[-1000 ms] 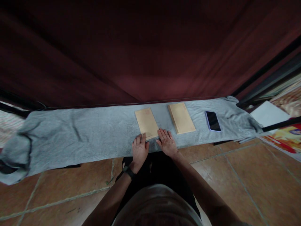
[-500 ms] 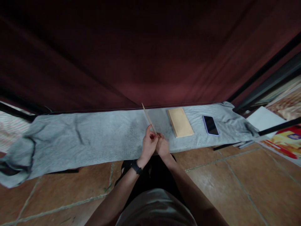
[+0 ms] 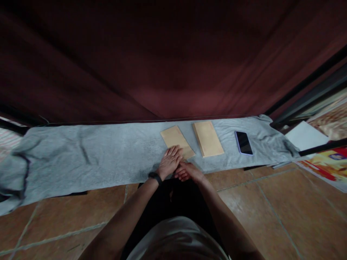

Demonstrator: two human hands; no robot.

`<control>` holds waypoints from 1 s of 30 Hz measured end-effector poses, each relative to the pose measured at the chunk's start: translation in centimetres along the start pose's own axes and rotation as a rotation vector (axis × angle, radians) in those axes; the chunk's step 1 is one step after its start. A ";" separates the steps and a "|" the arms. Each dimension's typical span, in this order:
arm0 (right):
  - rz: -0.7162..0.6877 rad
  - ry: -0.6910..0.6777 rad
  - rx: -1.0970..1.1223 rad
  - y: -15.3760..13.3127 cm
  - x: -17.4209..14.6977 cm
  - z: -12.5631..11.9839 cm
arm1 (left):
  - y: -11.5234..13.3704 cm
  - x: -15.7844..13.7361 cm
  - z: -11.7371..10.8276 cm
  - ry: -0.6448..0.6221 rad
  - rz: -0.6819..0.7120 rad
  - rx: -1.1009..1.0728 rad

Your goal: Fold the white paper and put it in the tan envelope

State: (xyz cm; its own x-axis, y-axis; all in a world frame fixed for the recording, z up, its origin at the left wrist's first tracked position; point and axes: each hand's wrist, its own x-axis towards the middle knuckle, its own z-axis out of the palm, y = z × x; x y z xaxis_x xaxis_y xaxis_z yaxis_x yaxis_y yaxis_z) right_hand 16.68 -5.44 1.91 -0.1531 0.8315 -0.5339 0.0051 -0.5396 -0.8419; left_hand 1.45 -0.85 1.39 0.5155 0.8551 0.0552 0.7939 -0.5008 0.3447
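Two hands | left hand (image 3: 169,161) flat, open on envelope (image 3: 176,141) | right hand (image 3: 188,171) empty beside

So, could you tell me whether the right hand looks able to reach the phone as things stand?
Probably yes: the right hand is free, and only bare grey cloth lies between it and the phone.

wall: dark red curtain (image 3: 173,65) | floor: brown tiles (image 3: 271,213) | bench cover: grey cloth (image 3: 94,155) | light: dim

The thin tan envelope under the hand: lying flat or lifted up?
Flat. The thin tan envelope lies on the grey cloth, with the left hand pressing its near corner.
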 end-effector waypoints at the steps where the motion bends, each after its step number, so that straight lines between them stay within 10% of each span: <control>1: -0.036 0.036 -0.102 0.0 -0.2 -0.2 | -0.1 0.0 0.0 0.012 0.014 0.012; 8: -0.687 0.416 -0.893 0.5 -0.3 -1.3 | 0.5 0.9 -0.4 0.061 -0.009 0.001; 30: -0.700 0.567 -1.313 3.0 0.3 -0.2 | -7.7 12.3 -1.0 -0.025 -0.117 0.140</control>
State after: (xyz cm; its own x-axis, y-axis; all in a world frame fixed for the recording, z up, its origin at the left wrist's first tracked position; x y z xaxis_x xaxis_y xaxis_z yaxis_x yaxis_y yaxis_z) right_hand 16.84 -6.74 -0.78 -0.1212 0.9568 0.2644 0.9519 0.1876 -0.2424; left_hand 1.39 13.67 0.34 0.4232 0.9060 -0.0014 0.8852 -0.4131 0.2140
